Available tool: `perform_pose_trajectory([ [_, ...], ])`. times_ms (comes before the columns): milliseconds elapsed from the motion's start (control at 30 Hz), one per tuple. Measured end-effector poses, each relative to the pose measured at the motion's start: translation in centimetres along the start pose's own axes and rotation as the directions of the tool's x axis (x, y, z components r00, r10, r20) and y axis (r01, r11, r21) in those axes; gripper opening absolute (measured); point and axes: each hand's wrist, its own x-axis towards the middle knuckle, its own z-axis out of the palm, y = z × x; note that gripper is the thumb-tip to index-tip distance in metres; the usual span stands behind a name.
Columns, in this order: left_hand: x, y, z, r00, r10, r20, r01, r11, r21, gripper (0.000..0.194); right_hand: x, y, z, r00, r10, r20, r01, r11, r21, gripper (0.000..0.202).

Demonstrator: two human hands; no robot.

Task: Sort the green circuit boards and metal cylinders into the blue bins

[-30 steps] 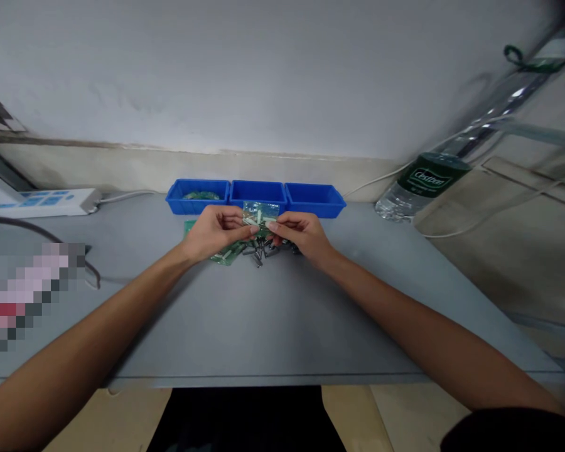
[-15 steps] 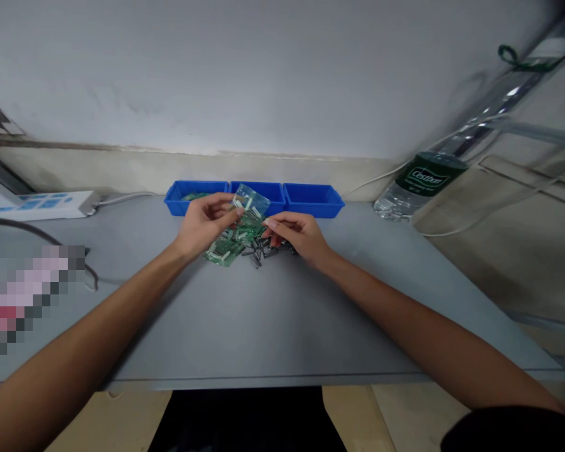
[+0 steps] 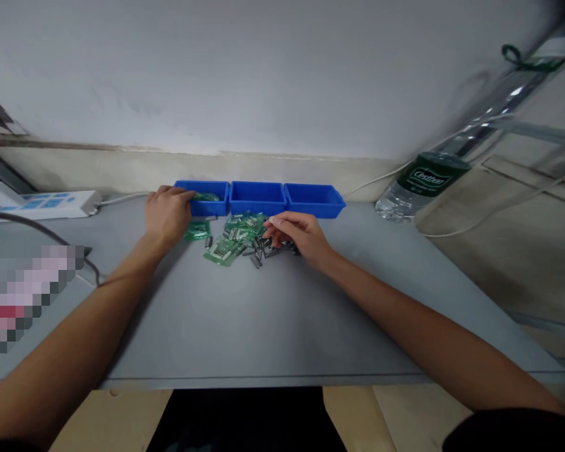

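My left hand (image 3: 167,213) is at the left end of the left blue bin (image 3: 207,208), its fingers reaching over the rim. No bag shows in that hand, though its fingertips are partly hidden. Inside this bin lie green-tinted plastic bags (image 3: 206,197). My right hand (image 3: 304,235) hovers over a pile of small dark metal pins (image 3: 258,254), thumb and fingers pinched together. Whatever they hold is too small to make out. Just left of the pins is a heap of green clear bags (image 3: 233,235) with small metal and white pieces in them.
Two more blue bins, a middle one (image 3: 257,206) and a right one (image 3: 314,208), stand against the wall. A white power strip (image 3: 61,204) and dark cable (image 3: 82,248) are on the left. On the right a water bottle (image 3: 421,185) leans near a metal frame.
My left hand has gone left, from the middle of the table to the left bin, and the small bag it held is out of it. The right hand has barely moved.
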Motion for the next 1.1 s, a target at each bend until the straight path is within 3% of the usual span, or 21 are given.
perform_pose_trajectory([
  [133,-0.4,0.9,0.2,0.996,0.007,0.094,-0.015,0.996,0.089,0.033,0.1,0.2,0.0,1.000,-0.004,0.008,0.004,1.000,0.004,0.034],
  [233,-0.5,1.3,0.1,0.997,0.034,0.071,-0.037,0.999,0.038,0.029,0.1,0.4,-0.2,1.000,-0.014,0.017,0.014,1.000,0.002,0.033],
  [367,-0.3,1.5,0.0,0.982,0.191,0.016,-0.189,0.978,-0.091,0.033,0.1,0.5,-0.3,1.000,-0.017,0.020,0.017,1.000,0.001,0.030],
  [567,-0.6,2.7,-0.3,0.914,0.404,0.036,-0.377,0.880,-0.289,0.042,0.1,0.4,-0.2,1.000,-0.015,0.020,0.015,1.000,0.002,0.031],
  [767,-1.5,4.4,-0.2,0.814,0.517,0.266,-0.386,0.823,-0.418,0.060,0.0,0.1,0.0,1.000,-0.002,0.012,0.002,1.000,-0.001,0.032],
  [1100,-1.5,4.2,0.2,0.858,0.439,0.268,-0.325,0.866,-0.379,0.041,0.1,0.6,0.0,1.000,0.015,0.024,-0.014,0.999,-0.030,0.035],
])
